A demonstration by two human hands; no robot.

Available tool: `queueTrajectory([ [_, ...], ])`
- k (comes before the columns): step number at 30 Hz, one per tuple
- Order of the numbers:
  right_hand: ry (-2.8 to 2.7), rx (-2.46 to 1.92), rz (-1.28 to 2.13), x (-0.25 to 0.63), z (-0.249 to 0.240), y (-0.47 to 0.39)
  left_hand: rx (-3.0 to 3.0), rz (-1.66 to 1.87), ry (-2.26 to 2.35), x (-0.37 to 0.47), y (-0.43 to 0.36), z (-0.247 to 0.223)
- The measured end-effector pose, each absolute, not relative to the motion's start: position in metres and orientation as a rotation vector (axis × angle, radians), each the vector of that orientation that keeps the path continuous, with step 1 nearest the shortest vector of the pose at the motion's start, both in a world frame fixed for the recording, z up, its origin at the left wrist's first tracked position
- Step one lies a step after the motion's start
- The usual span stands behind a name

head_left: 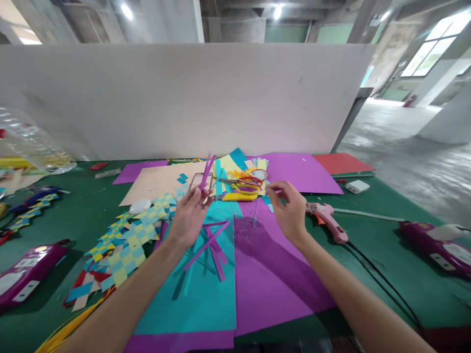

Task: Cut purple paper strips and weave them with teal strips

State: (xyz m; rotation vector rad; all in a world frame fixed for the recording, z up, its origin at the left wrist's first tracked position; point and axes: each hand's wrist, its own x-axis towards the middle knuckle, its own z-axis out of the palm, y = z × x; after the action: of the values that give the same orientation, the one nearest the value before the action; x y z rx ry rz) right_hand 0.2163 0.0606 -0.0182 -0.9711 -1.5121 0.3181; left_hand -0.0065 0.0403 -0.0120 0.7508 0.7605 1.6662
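Note:
My left hand (191,215) is closed around a few narrow purple paper strips (208,171) that point upward. Off to the right, my right hand (287,208) has thumb and forefinger pinched together; whatever lies between them is too small to make out. More purple strips (215,245) lie crossed on the teal paper sheet (198,309) below my left hand. Between the hands, scissors (245,182) with red and yellow handles rest on paper scraps, beside a yellow comb-like piece (241,197). Fine glue-like threads (252,220) lie on the purple sheet (272,284). A phone (196,180) sits partly behind my left hand.
A pink glue gun (329,223) with a black cord lies right of my right hand. Woven yellow-and-blue paper strips (128,245) are heaped at left. Purple devices (31,274) stand at both sides. A white partition (184,103) closes off the table's back; a plastic bottle (35,142) is far left.

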Motion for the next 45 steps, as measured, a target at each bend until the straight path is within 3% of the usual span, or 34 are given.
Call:
queueTrajectory([
  [6, -1.349, -0.832, 0.748, 0.219, -0.014, 0.064, 0.936, 1.668, 0.818, -0.004, 0.039, -0.016],
  [15, -1.424, -0.817, 0.923, 0.214, -0.015, 0.060, 1.012, 1.486, 0.792, 0.000, 0.031, -0.015],
  [24, -1.638, -1.001, 0.358, 0.216, -0.018, 0.060, 1.227, 1.502, 1.017, 0.003, 0.028, -0.023],
  [32, -1.546, -0.885, 1.185, 0.196, -0.015, 0.040, 1.484, 1.378, 1.204, 0.009, 0.021, -0.016],
  [45, -1.509, -0.862, 1.190, 0.194, -0.011, 0.039, 1.380, 1.367, 1.109, 0.009, 0.022, -0.026],
])
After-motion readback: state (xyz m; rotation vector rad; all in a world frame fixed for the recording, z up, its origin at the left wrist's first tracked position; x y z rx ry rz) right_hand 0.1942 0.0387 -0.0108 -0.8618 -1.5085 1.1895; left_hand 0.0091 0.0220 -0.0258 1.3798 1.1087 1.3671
